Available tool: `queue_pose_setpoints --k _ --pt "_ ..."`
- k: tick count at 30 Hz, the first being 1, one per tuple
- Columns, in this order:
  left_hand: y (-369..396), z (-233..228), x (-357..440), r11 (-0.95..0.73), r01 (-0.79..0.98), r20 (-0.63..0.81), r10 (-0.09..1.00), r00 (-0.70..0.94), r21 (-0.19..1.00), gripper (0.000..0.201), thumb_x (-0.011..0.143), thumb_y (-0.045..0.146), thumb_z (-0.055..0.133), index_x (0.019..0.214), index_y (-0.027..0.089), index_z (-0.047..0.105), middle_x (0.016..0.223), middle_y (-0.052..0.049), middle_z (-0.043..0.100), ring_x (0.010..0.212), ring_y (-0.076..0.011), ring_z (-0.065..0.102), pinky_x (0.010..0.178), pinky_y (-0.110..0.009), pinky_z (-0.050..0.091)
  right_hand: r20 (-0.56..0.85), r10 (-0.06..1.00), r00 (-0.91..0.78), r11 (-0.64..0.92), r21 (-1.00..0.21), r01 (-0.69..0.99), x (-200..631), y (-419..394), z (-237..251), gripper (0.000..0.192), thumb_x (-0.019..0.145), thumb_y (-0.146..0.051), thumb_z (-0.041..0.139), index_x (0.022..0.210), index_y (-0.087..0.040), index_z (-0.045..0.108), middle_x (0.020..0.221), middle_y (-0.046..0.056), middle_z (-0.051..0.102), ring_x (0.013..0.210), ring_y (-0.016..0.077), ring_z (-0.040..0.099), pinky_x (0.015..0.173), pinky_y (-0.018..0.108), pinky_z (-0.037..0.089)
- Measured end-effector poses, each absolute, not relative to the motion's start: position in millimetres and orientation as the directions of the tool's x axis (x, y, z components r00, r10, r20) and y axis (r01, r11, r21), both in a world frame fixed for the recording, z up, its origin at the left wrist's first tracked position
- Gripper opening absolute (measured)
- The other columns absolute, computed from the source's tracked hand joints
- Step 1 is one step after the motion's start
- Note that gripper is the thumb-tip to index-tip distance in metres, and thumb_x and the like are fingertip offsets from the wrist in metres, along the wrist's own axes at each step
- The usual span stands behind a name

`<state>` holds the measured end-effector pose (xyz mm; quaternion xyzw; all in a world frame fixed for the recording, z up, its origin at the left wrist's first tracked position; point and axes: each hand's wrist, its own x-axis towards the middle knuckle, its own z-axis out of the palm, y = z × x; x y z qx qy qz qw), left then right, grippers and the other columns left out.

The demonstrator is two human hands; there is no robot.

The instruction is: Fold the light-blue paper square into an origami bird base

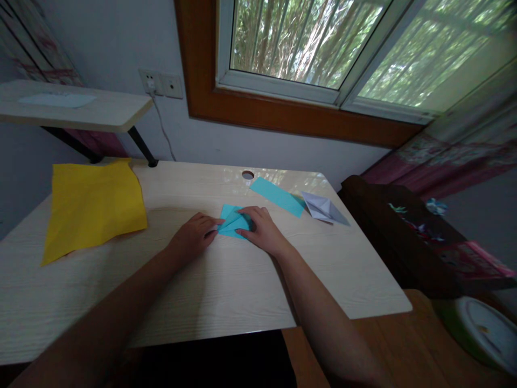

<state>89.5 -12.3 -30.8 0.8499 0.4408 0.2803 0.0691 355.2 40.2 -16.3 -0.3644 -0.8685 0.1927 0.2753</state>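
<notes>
A small blue sheet of paper (231, 213) with fold lines lies on the light wooden table (242, 285), in the middle of the view. My left hand (195, 233) pinches the paper's left corner, its index finger on top. From the right, my right hand (260, 227) grips the paper, with thumb and index finger spread over its right part; the palm hides that edge. Beyond the right hand lies a blue paper strip (278, 196). A white folded paper boat (323, 207) rests by the strip's right end.
A yellow sheet (95, 207) covers part of the table's left side. Behind it stands a raised shelf (117, 116) on black legs. A round cable hole (247, 175) is near the back edge. Dark brown furniture (388, 231) stands right of the table, below the window.
</notes>
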Motion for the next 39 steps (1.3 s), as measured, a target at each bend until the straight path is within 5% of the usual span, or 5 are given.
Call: queue_pose_setpoints --k 27,39 --pt "-11.1 -30.2 87.7 -0.567 0.705 0.397 0.817 0.417 0.426 0.032 0.094 0.017 0.058 0.125 0.020 0.064 0.116 -0.007 0.073 0.103 -0.0237 0.064 0.097 -0.043 0.050 0.332 0.717 -0.613 0.629 -0.686 0.365 351.1 35.0 -14.7 0.046 0.085 -0.012 0.067 0.128 -0.028 0.061 0.108 0.004 0.056 0.092 0.0169 0.059 0.084 0.034 0.052" --pt "-8.8 -30.6 87.5 -0.537 0.722 0.370 0.839 0.399 0.436 0.035 0.090 0.023 0.067 0.125 0.021 0.063 0.117 -0.007 0.071 0.106 -0.0258 0.062 0.099 -0.046 0.048 0.389 0.618 -0.683 0.692 -0.681 0.239 348.2 33.6 -13.8 0.015 0.085 -0.012 0.070 0.094 -0.024 0.066 0.090 0.002 0.067 0.090 0.0181 0.062 0.083 0.033 0.048"
